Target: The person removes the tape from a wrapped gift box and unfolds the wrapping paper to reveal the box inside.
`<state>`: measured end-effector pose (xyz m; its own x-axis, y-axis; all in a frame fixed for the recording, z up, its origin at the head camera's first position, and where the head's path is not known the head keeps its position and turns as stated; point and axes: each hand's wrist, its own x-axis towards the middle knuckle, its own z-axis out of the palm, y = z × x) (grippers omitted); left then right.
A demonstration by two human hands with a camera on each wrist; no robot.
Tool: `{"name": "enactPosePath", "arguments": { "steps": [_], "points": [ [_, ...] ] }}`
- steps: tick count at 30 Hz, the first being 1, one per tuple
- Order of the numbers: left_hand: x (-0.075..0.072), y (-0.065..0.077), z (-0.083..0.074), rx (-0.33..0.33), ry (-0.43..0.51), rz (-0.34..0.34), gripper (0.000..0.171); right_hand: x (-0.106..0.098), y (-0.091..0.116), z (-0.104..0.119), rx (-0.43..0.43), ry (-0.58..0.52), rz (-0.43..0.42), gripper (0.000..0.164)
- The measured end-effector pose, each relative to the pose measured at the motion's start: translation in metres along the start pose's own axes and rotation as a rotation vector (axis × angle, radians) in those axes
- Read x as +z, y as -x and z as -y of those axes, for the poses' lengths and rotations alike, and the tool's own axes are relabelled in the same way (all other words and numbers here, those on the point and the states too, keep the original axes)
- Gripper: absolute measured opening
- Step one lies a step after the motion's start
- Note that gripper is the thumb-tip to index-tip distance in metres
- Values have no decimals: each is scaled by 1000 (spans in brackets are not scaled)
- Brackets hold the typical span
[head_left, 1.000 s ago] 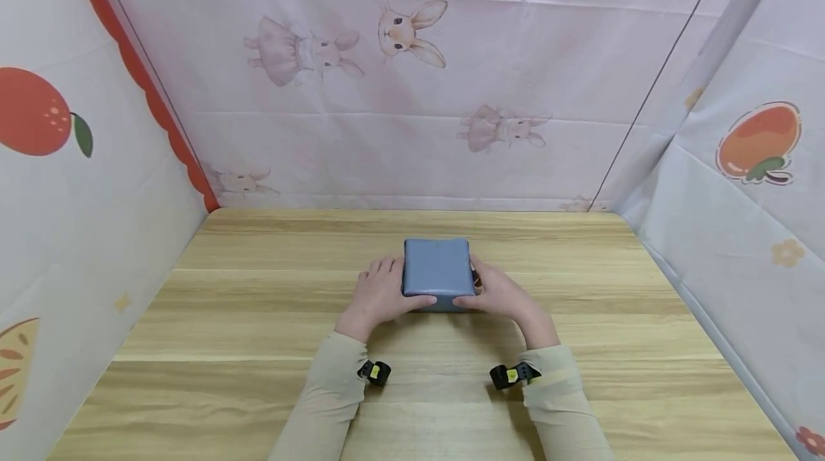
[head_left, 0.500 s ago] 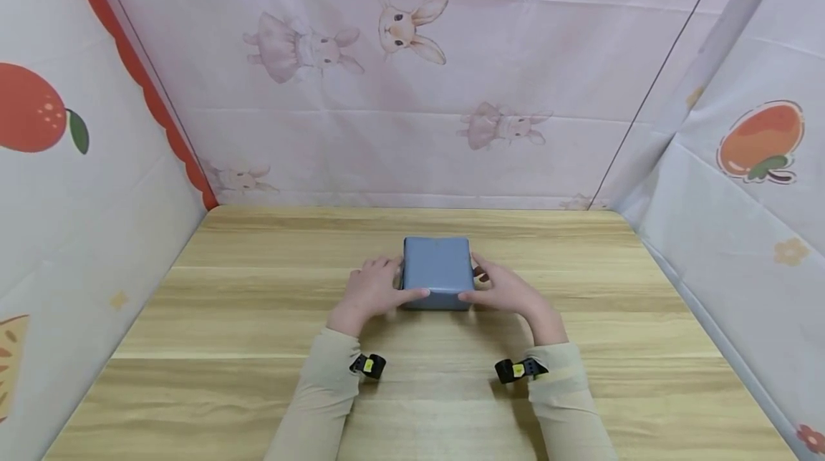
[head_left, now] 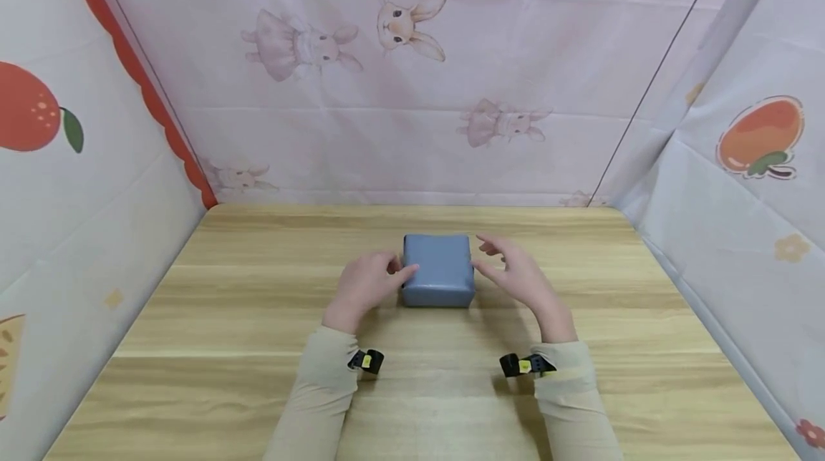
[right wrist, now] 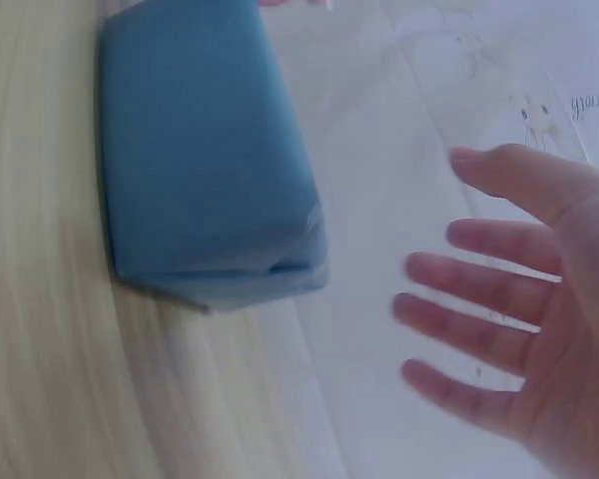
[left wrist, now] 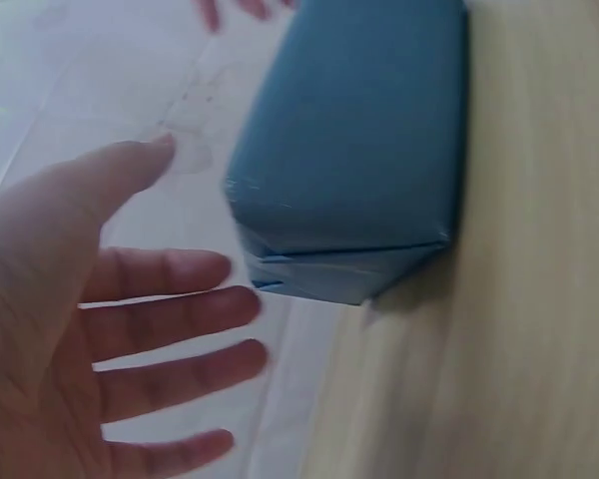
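Note:
A box wrapped in blue paper rests on the wooden table, its folded end flaps seen in both wrist views. On its left side is my left hand, fingers spread and relaxed; in the left wrist view a gap shows between those fingers and the wrapped box. My right hand hovers just off the right side with loose fingers. Through the right wrist view, its fingers stand apart from the box. Neither hand holds anything.
The wooden table spreads around the box. Behind it hangs a pink cloth with rabbit prints. Fruit-printed cloths stand at the left and right. A black strap device is on each wrist.
Both hands have let go of the wrapped box. Their thumbs have left its front face, and the hands have lifted and drawn outward. The box stays in place.

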<state>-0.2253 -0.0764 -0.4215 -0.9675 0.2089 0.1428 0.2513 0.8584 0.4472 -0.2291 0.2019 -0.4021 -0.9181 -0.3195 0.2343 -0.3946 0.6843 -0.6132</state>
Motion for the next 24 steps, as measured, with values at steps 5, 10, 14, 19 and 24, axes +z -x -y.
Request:
{"name": "enactPosePath", "arguments": {
  "steps": [5, 10, 14, 19, 24],
  "points": [
    [5, -2, 2, 74, -135, -128, 48, -2, -7, 15, -109, 92, -139, 40],
    [11, -2, 2, 34, -238, -119, 49, -3, -21, 23, -285, 236, -193, 33],
    [17, -2, 2, 9, -263, -70, 49, 1, -35, 21, -416, 352, -177, 29],
    [21, -4, 3, 8, -264, -47, 49, 14, -53, 15, -496, 460, -99, 26],
    [21, -3, 2, 9, -258, -28, 56, 29, -64, 11, -509, 540, -16, 22]
  ]
}}
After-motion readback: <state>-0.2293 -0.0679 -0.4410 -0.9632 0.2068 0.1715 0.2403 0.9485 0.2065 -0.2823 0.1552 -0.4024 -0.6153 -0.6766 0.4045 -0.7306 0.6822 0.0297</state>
